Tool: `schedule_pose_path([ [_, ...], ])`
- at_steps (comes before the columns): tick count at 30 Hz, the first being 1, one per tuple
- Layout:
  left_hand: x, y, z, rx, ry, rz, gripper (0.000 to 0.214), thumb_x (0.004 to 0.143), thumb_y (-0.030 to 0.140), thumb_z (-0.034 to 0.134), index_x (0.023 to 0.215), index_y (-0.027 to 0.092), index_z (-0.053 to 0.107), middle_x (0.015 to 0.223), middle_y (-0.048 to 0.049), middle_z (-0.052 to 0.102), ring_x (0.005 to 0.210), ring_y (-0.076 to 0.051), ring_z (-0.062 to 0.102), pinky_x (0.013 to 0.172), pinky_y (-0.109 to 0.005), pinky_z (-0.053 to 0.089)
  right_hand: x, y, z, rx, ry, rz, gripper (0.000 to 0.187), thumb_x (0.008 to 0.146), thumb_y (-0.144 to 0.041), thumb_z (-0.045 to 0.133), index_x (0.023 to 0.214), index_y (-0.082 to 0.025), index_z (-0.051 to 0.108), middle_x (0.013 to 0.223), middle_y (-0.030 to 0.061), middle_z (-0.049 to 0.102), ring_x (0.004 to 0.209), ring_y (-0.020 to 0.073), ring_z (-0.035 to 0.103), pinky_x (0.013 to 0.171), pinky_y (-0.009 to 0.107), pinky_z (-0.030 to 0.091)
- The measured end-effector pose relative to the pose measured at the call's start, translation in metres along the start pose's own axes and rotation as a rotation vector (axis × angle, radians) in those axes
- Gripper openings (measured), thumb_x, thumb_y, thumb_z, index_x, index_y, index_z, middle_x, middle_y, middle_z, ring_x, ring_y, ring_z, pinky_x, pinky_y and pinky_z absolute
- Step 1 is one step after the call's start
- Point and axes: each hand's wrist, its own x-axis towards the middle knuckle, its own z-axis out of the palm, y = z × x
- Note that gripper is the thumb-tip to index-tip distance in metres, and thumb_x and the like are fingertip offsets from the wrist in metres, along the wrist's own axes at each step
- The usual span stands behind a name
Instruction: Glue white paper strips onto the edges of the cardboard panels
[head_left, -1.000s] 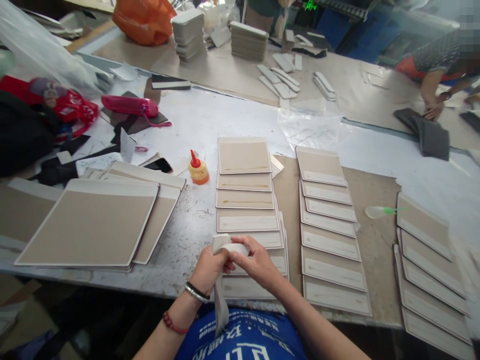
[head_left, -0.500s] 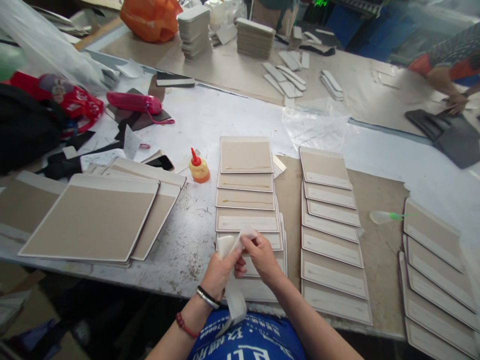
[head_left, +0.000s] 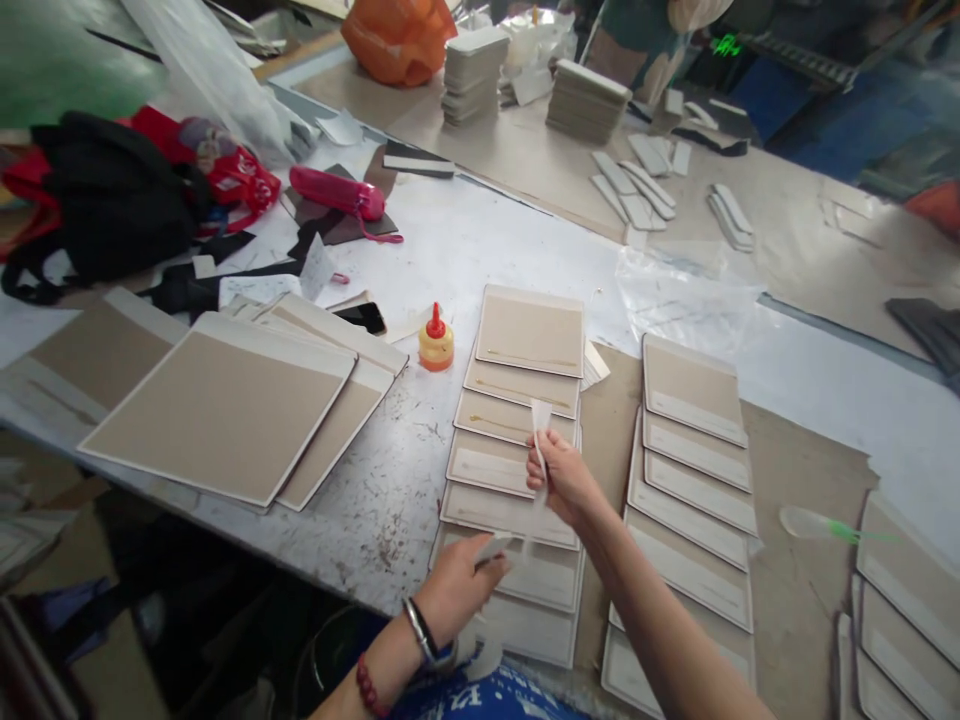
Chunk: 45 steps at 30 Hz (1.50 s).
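My right hand [head_left: 561,474] is closed on a thin white strip [head_left: 541,415] that sticks up above its fingers and trails below. Lower and to the left, my left hand [head_left: 459,590] pinches more white strips [head_left: 491,549]. Both hands are over the middle column of overlapping beige boards [head_left: 531,325]. The far three boards carry a thin yellowish line of glue along the near edge. On the nearer boards of that column lie pale strips. A glue bottle [head_left: 436,345] with a red nozzle stands upright left of the column.
Right of my arm, another column of boards [head_left: 694,395] overlaps on brown sheeting, with a third beyond it. Larger beige boards [head_left: 225,405] are piled at left. A black bag [head_left: 120,195], pink pouch [head_left: 337,193] and phone [head_left: 364,316] lie behind them. Stacked strips [head_left: 589,100] stand on the far table.
My hands have parted: the right has moved forward and right with a white strip, while the left keeps the others low. The view has turned left, so the co-worker's hands are out of frame.
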Motion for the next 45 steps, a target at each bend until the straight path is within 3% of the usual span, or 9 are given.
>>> schedule_pose_path([
  [4,0.004,0.009,-0.034,0.463,0.183,0.118,0.021,0.081,0.019,0.043,0.072,0.019,0.062,0.072,-0.003,0.062,0.072,-0.016,0.057,0.07,-0.027,0.045,0.043,-0.034,-0.005,-0.837,-0.259,-0.067,0.026,0.082,-0.04,0.039,0.064,-0.02,0.039,0.047,-0.0088,0.028,0.04,0.0064,0.027,0.041,0.02,0.022],
  [7,0.02,0.013,-0.05,0.682,0.345,0.231,0.021,0.078,0.008,0.044,0.077,0.018,0.063,0.09,-0.0083,0.063,0.088,-0.019,0.055,0.08,-0.032,0.045,0.07,-0.043,0.003,-1.107,-0.349,-0.133,0.028,0.08,-0.03,0.043,0.055,-0.018,0.038,0.048,-0.0068,0.032,0.046,0.0066,0.032,0.047,0.021,0.023],
  [11,0.046,0.009,-0.058,0.841,0.495,0.392,0.019,0.074,0.002,0.048,0.073,0.015,0.063,0.116,-0.0127,0.057,0.107,-0.024,0.047,0.092,-0.038,0.042,0.092,-0.044,0.014,-1.223,-0.398,-0.16,0.029,0.079,-0.026,0.048,0.052,-0.017,0.042,0.05,-0.0058,0.035,0.051,0.0075,0.032,0.051,0.022,0.024],
  [15,0.061,0.007,-0.062,0.912,0.535,0.478,0.022,0.073,-0.002,0.046,0.069,0.015,0.06,0.121,-0.0123,0.055,0.11,-0.024,0.046,0.093,-0.038,0.043,0.101,-0.043,0.018,-1.329,-0.393,-0.182,0.026,0.079,-0.024,0.049,0.055,-0.016,0.048,0.053,-0.005,0.038,0.055,0.0086,0.033,0.053,0.022,0.025],
  [28,0.077,0.016,-0.07,0.933,0.417,0.434,0.023,0.073,-0.001,0.044,0.068,0.016,0.058,0.123,-0.0115,0.056,0.108,-0.025,0.049,0.091,-0.041,0.045,0.105,-0.042,0.021,-1.531,-0.348,-0.229,0.025,0.085,-0.032,0.047,0.072,-0.017,0.063,0.071,0.0038,0.062,0.064,0.0139,0.05,0.056,0.023,0.03],
  [35,0.081,0.016,-0.071,0.92,0.374,0.412,0.024,0.073,-0.003,0.042,0.072,0.014,0.06,0.118,-0.0141,0.058,0.106,-0.023,0.051,0.092,-0.038,0.045,0.101,-0.047,0.027,-1.577,-0.357,-0.234,0.026,0.085,-0.035,0.047,0.076,-0.017,0.064,0.078,0.0074,0.066,0.07,0.0162,0.054,0.058,0.024,0.031],
  [39,0.083,0.013,-0.073,0.94,0.361,0.444,0.025,0.072,-0.004,0.041,0.073,0.013,0.06,0.118,-0.0155,0.058,0.107,-0.024,0.051,0.093,-0.04,0.045,0.089,-0.06,0.006,-1.569,-0.389,-0.172,0.026,0.075,-0.043,0.058,0.068,-0.019,0.059,0.067,0.0021,0.059,0.062,0.0138,0.048,0.052,0.023,0.027],
  [45,0.085,0.01,-0.071,0.943,0.383,0.482,0.024,0.072,-0.003,0.041,0.069,0.013,0.058,0.117,-0.0174,0.059,0.106,-0.025,0.052,0.092,-0.04,0.045,0.066,-0.056,-0.066,-1.461,-0.25,-0.041,0.029,0.078,-0.036,0.053,0.056,-0.019,0.045,0.055,-0.0043,0.042,0.053,0.01,0.037,0.05,0.023,0.023],
])
